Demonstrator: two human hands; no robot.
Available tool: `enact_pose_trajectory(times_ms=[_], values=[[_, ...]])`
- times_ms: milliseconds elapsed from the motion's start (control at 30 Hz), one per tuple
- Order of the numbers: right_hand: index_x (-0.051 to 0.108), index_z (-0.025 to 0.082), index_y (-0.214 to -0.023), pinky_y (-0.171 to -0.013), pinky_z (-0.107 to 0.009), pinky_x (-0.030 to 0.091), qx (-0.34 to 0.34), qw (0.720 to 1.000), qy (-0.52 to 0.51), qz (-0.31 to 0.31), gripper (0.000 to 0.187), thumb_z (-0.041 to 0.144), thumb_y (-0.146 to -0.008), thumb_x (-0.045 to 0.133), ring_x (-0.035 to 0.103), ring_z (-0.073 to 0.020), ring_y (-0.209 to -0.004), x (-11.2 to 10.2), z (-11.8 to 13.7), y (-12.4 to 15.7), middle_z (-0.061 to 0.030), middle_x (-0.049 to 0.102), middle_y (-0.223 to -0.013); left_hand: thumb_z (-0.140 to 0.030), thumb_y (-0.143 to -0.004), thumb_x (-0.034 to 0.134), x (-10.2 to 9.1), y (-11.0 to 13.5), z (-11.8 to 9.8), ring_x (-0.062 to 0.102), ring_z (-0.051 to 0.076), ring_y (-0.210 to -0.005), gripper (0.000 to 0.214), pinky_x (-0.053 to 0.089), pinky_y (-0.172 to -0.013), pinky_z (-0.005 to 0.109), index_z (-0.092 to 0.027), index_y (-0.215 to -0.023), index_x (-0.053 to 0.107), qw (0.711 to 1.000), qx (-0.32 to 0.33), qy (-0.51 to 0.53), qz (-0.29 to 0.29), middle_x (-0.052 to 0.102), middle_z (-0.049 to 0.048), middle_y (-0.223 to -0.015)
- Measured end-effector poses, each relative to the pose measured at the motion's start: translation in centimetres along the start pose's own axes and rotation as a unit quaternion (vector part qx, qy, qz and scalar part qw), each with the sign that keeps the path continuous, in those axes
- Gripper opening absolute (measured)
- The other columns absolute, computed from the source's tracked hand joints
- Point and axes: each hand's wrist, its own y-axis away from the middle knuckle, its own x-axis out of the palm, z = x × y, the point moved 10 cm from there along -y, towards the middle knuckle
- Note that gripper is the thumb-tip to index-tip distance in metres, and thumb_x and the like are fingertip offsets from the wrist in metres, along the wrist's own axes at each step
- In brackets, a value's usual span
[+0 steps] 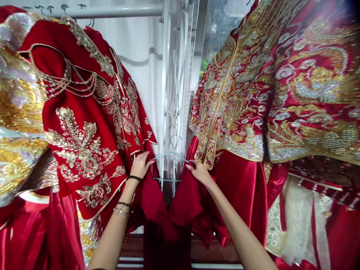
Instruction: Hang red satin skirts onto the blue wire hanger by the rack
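A dark red V-neck dress [168,217] hangs in front of me from a thin pale-green hanger [164,155] with a hook pointing up. My left hand [140,165], with dark bands and a bracelet on its wrist, is closed at the dress's left shoulder, by the end of the hanger. On the other side, my right hand [199,171] pinches the right shoulder near the opposite end of the hanger. The hanger's lower bar shows across the open neckline. Fabric partly hides the fingertips of both hands.
Red jackets with beadwork hang close on both sides: a silver-trimmed jacket [84,142] at left, a gold-embroidered jacket [225,108] at right. A white rail [120,11] runs along the upper left. White metal uprights [167,75] stand behind the hanger.
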Motion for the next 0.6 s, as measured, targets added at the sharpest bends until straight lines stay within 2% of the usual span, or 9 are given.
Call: enact_pose_trajectory(times_ms=[67,100,167,233,400,500,600], values=[[0.053,0.014,-0.114,-0.082,-0.029,0.041,0.012,1.000,0.027,-0.009,0.040,0.037,-0.082,0.045,0.058,-0.0222,-0.099,0.2,-0.2,-0.2,-0.0100,0.064,-0.105,-0.045,-0.083,0.041,1.9,-0.2,2.6,0.051,0.020,-0.110,0.042,0.037,-0.094,0.031,-0.021,-0.115,0.054,0.990,-0.034,0.051,0.123,0.060,0.0051,-0.115],[0.053,0.016,-0.113,-0.080,-0.029,0.041,0.018,0.999,0.043,-0.016,0.038,0.036,-0.083,0.045,0.058,-0.0221,-0.097,0.3,-0.2,-0.2,-0.0092,0.064,-0.104,-0.047,-0.083,0.039,2.7,0.0,3.2,0.053,0.019,-0.107,0.043,0.038,-0.092,0.029,-0.022,-0.113,0.055,0.983,-0.046,0.078,0.162,0.062,0.0033,-0.112],[0.054,0.017,-0.111,-0.078,-0.028,0.041,0.025,0.996,0.073,-0.037,0.034,0.035,-0.084,0.042,0.059,-0.0217,-0.094,0.3,-0.3,0.0,-0.0083,0.065,-0.101,-0.050,-0.082,0.039,3.6,0.6,3.7,0.058,0.018,-0.099,0.044,0.041,-0.088,0.028,-0.022,-0.111,0.057,0.974,-0.061,0.108,0.188,0.066,0.0015,-0.103],[0.055,0.018,-0.108,-0.076,-0.027,0.040,0.026,0.993,0.095,-0.064,0.031,0.034,-0.085,0.041,0.060,-0.0214,-0.092,0.2,-0.2,0.2,-0.0085,0.065,-0.099,-0.052,-0.079,0.043,3.7,1.1,3.7,0.061,0.019,-0.090,0.045,0.043,-0.082,0.027,-0.021,-0.108,0.059,0.980,-0.077,0.084,0.164,0.068,0.0015,-0.093],[0.056,0.017,-0.104,-0.074,-0.027,0.040,0.021,0.988,0.113,-0.101,0.030,0.034,-0.086,0.039,0.060,-0.0209,-0.087,-0.2,-0.1,0.7,-0.0089,0.066,-0.095,-0.056,-0.080,0.040,3.1,2.1,2.8,0.063,0.021,-0.079,0.043,0.041,-0.065,0.026,-0.024,-0.101,0.059,0.987,-0.119,-0.091,0.063,0.069,0.0043,-0.079],[0.055,0.017,-0.105,-0.076,-0.028,0.039,0.025,0.988,0.115,-0.098,0.031,0.035,-0.086,0.039,0.060,-0.0210,-0.090,-0.5,-0.2,0.8,-0.0092,0.066,-0.094,-0.055,-0.082,0.036,3.2,2.3,2.4,0.063,0.022,-0.077,0.043,0.038,-0.062,0.026,-0.024,-0.098,0.060,0.982,-0.123,-0.133,0.047,0.068,0.0054,-0.077],[0.054,0.016,-0.107,-0.080,-0.028,0.038,0.015,0.990,0.108,-0.094,0.033,0.035,-0.086,0.039,0.059,-0.0210,-0.092,-0.5,-0.2,0.9,-0.0095,0.066,-0.096,-0.058,-0.081,0.035,3.3,2.5,2.3,0.063,0.022,-0.077,0.045,0.038,-0.061,0.026,-0.024,-0.098,0.059,0.983,-0.116,-0.134,0.053,0.068,0.0053,-0.078]])
